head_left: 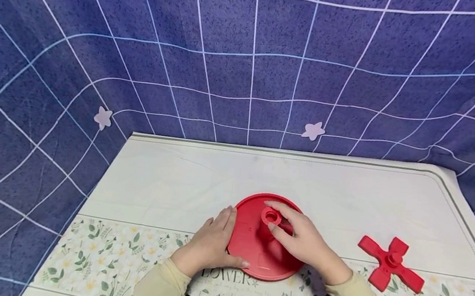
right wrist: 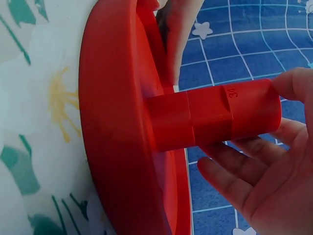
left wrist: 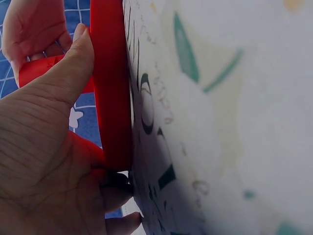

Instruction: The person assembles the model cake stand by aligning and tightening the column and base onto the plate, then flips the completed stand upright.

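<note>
A round red plate (head_left: 243, 261) with a raised rim lies flat on the table, and a hollow red cylinder (right wrist: 210, 115) stands upright on its face. My left hand (head_left: 211, 241) grips the plate's left edge, thumb on the near rim and fingers along the side. At the top of the cylinder, my right hand (head_left: 304, 237) holds it between thumb and fingers. The right wrist view shows steps along the cylinder and small raised marks near its upper end. Off to the right lies a red four-armed cross piece (head_left: 392, 262) with a round stub at its centre.
A white table cover (head_left: 178, 175) with a flowered band (head_left: 110, 257) and printed lettering spreads under everything. Behind and beside the table hangs a blue curtain (head_left: 230, 75) with white grid lines and stars.
</note>
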Tool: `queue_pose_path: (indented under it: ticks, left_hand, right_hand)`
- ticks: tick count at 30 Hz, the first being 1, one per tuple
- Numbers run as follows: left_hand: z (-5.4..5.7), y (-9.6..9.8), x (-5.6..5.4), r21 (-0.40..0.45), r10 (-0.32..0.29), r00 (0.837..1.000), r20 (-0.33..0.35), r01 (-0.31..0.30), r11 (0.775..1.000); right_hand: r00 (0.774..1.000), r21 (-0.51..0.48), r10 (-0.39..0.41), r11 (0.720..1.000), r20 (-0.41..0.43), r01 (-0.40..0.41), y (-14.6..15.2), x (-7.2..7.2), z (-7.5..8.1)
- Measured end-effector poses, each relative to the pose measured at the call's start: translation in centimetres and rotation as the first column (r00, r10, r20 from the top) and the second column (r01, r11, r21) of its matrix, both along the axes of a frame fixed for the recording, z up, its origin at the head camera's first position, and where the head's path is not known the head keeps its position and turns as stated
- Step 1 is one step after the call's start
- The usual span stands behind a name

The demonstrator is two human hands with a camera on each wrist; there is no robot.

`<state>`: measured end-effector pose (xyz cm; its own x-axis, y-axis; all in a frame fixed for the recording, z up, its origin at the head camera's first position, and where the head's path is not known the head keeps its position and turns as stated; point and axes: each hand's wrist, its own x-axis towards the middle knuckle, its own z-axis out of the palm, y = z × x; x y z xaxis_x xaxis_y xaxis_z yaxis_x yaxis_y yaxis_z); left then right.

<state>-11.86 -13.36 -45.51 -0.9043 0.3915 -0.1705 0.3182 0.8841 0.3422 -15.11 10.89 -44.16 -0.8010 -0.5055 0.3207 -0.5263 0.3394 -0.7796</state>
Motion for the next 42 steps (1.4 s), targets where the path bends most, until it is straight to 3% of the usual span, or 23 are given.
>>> queue_pose_path:
  ticks: [9,16,22,28,33,36,42]
  left_hand:
    - [-0.1,-0.1,0.0,-0.013,0.002,1.000,0.006,-0.002,1.000]
    - [-0.1,-0.1,0.0,-0.005,-0.001,1.000,-0.007,0.001,1.000]
    - [-0.2,0.0,0.0,-0.006,-0.001,1.000,-0.012,0.001,1.000]
    - [-0.2,0.0,0.1,-0.011,0.001,1.000,-0.011,-0.001,1.000]
    - [-0.1,0.0,0.1,-0.008,0.001,1.000,-0.010,-0.002,1.000]
    - [-0.1,0.0,0.1,-0.010,-0.001,1.000,-0.012,0.001,1.000]
    - [0.0,0.0,0.1,-0.012,-0.003,1.000,-0.010,0.003,1.000]
  right_hand:
    - [0.994,0.033,-0.105,0.994,-0.008,0.105,-0.4,0.3,-0.1]
    - [0.956,0.101,-0.262,0.956,-0.131,0.276,-1.3,0.9,-0.4]
    - [0.934,0.121,-0.312,0.935,-0.175,0.335,-1.5,1.2,-0.5]
    - [0.953,0.144,-0.252,0.950,-0.169,0.277,-0.9,0.9,-0.4]
    - [0.987,0.107,-0.097,0.988,-0.125,0.111,-0.4,0.6,0.0]
    - [0.993,0.085,-0.020,0.996,-0.115,0.029,-0.2,0.5,0.0]
    - [0.992,0.080,-0.037,0.996,-0.122,0.047,-0.2,0.3,-0.1]
